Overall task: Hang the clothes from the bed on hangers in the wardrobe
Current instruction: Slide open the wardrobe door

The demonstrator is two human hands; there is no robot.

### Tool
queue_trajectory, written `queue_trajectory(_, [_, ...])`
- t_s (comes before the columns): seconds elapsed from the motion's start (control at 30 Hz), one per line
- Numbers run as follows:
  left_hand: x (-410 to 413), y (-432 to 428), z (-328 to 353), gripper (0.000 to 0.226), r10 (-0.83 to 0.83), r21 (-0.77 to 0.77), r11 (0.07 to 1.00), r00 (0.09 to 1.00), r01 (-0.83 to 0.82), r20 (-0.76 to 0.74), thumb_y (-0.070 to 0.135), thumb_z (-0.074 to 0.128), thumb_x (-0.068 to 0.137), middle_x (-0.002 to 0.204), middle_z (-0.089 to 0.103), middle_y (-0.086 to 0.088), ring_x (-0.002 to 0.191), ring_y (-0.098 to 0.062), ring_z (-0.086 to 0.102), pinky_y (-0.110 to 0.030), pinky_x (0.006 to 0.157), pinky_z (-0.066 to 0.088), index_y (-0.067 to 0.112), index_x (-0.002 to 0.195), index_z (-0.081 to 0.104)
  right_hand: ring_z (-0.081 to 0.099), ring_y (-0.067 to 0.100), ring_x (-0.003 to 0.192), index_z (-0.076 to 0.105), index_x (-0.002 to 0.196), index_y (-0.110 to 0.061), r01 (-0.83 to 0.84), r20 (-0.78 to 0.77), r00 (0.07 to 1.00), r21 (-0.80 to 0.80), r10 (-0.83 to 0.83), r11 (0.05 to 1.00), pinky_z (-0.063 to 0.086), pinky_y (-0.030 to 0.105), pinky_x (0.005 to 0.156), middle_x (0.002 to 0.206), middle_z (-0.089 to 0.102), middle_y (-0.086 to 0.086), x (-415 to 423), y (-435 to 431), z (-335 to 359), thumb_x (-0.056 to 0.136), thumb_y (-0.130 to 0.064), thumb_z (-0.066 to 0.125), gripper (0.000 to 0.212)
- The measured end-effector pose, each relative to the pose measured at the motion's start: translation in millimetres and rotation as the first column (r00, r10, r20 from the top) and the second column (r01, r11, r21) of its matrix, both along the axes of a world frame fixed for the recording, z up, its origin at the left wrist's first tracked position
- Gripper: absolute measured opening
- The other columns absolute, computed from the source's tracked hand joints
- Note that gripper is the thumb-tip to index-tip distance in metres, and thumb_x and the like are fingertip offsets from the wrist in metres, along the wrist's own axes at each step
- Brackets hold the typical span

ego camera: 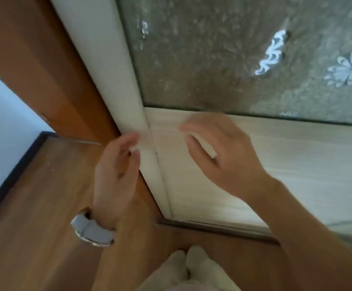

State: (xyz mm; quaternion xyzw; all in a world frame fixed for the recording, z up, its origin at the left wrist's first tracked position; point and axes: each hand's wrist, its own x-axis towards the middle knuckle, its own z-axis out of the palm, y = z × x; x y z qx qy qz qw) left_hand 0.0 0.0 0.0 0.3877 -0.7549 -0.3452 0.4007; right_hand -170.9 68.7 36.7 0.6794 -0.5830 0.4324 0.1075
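While we are standing close against the wardrobe (pixel 309 177) and looking down along its sliding door, our left hand (pixel 116 171) is laying its fingertips (pixel 133 137) on the pale upright frame (pixel 112 70) at the door's left edge. Those fingers are bending only loosely, with thumb and forefinger a little apart, and they are holding nothing. A white watch (pixel 93 231) is sitting on that wrist.

Our right hand (pixel 219 152) is hovering in front of the door's lower panel of pale wood (pixel 191 192), just right of the frame. Its fingers (pixel 191 141) are spreading wide and straight, and they are blurring, so we cannot tell whether they are touching the panel. Above both hands the frosted glass (pixel 212 59) with its flower pattern is filling the upper part of the door.

Beneath the door a metal track (pixel 223 226) is running along the wooden floor (pixel 34 206). Our feet in white socks (pixel 191 267) are standing together near it. To the left an orange-brown panel (pixel 34 49) is standing beside the frame, with a dark skirting (pixel 13 175) and a white wall (pixel 3 101) beyond.
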Motion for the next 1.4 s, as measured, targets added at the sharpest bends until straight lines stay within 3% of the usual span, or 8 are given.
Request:
queue_trajectory(0.13, [-18, -9, 30, 0.046, 0.152, -0.263, 0.95, 0.985, -0.168, -0.082, 0.016, 0.048, 0.084, 0.13, 0.036, 0.007, 0.122, -0.001, 0.037, -0.023, 0.108, 0.034, 0.012, 0.13, 0.043, 0.058, 0.029, 0.115, 0.071, 0.104, -0.008, 0.047, -0.326, 0.928, -0.382, -0.182, 0.923, 0.04, 0.042, 0.103, 0.112, 0.069, 0.012, 14, -45, 47, 0.086, -0.013, 0.056, 0.023])
queue_trajectory(0.33, [-38, 4, 34, 0.068, 0.119, -0.215, 0.965, 0.983, -0.147, -0.138, 0.03, 0.045, 0.081, 0.147, 0.002, 0.015, 0.139, 0.0, 0.005, 0.003, 0.107, 0.004, 0.034, 0.137, 0.007, 0.04, 0.016, 0.13, 0.05, 0.133, -0.024, 0.147, -0.533, 0.743, -0.46, -0.405, 0.876, 0.022, 0.034, 0.112, 0.138, 0.053, 0.001, -2, -59, 42, 0.089, -0.016, 0.05, 0.045])
queue_trajectory(0.43, [-41, 4, 38, 0.069, 0.16, -0.135, 0.971, 0.958, -0.196, -0.238, 0.032, 0.046, 0.078, 0.146, 0.015, 0.015, 0.139, -0.006, 0.018, -0.001, 0.108, 0.017, 0.035, 0.137, 0.01, 0.039, 0.014, 0.132, 0.046, 0.135, -0.024, 0.164, -0.567, 0.699, -0.467, -0.436, 0.869, 0.019, 0.033, 0.113, 0.14, 0.05, -0.001, -8, -57, 42, 0.089, -0.016, 0.049, 0.047])
queue_trajectory(0.6, [-46, -2, 51, 0.066, 0.189, 0.005, 0.981, 0.937, -0.196, -0.293, 0.013, 0.055, 0.085, 0.129, 0.032, 0.01, 0.12, -0.006, 0.037, 0.012, 0.085, 0.026, 0.022, 0.142, 0.025, 0.038, 0.012, 0.132, 0.045, 0.136, -0.023, 0.205, -0.575, 0.672, -0.462, -0.467, 0.863, 0.018, 0.033, 0.113, 0.141, 0.045, -0.003, -19, -48, 40, 0.088, -0.019, 0.052, 0.048])
queue_trajectory(0.8, [-63, 11, 52, 0.061, 0.017, -0.064, 0.997, 0.948, -0.039, -0.317, 0.012, 0.047, 0.075, 0.111, 0.032, 0.027, 0.105, 0.011, 0.043, 0.006, 0.087, 0.033, 0.035, 0.129, 0.033, 0.04, 0.016, 0.131, 0.045, 0.133, -0.017, 0.29, -0.493, 0.701, -0.463, -0.515, 0.838, 0.019, 0.036, 0.114, 0.139, 0.042, -0.001, -37, -18, 37, 0.092, -0.027, 0.048, 0.042])
queue_trajectory(1.0, [-99, 37, 44, 0.057, -0.214, -0.182, 0.969, 0.937, 0.168, -0.276, 0.026, 0.043, 0.079, 0.113, 0.037, 0.022, 0.102, 0.004, 0.05, -0.001, 0.09, 0.038, 0.027, 0.135, 0.042, 0.045, 0.022, 0.122, 0.046, 0.126, -0.015, 0.473, -0.208, 0.752, -0.491, -0.626, 0.731, 0.033, 0.042, 0.105, 0.132, 0.045, 0.005, -50, 23, 55, 0.088, -0.041, 0.052, 0.046])
queue_trajectory(1.23, [-170, 78, 46, 0.052, -0.523, -0.404, 0.799, 0.846, 0.445, -0.104, 0.021, 0.04, 0.083, 0.106, 0.036, 0.009, 0.097, -0.002, 0.047, -0.003, 0.091, 0.037, 0.024, 0.135, 0.032, 0.04, 0.032, 0.126, 0.033, 0.133, -0.023, 0.745, -0.073, 0.549, -0.408, -0.833, 0.527, 0.033, 0.042, 0.106, 0.134, 0.045, 0.016, -95, 74, 81, 0.08, -0.059, 0.055, 0.069])
queue_trajectory(1.4, [-231, 105, 53, 0.047, -0.703, -0.461, 0.644, 0.71, 0.61, -0.043, 0.02, 0.044, 0.084, 0.118, 0.04, 0.009, 0.111, -0.002, 0.045, 0.0, 0.097, 0.03, 0.025, 0.131, 0.039, 0.03, 0.025, 0.133, 0.026, 0.136, -0.026, 0.808, 0.025, 0.548, -0.276, -0.836, 0.521, 0.036, 0.042, 0.108, 0.14, 0.039, 0.014, -144, 131, 85, 0.077, -0.049, 0.06, 0.072])
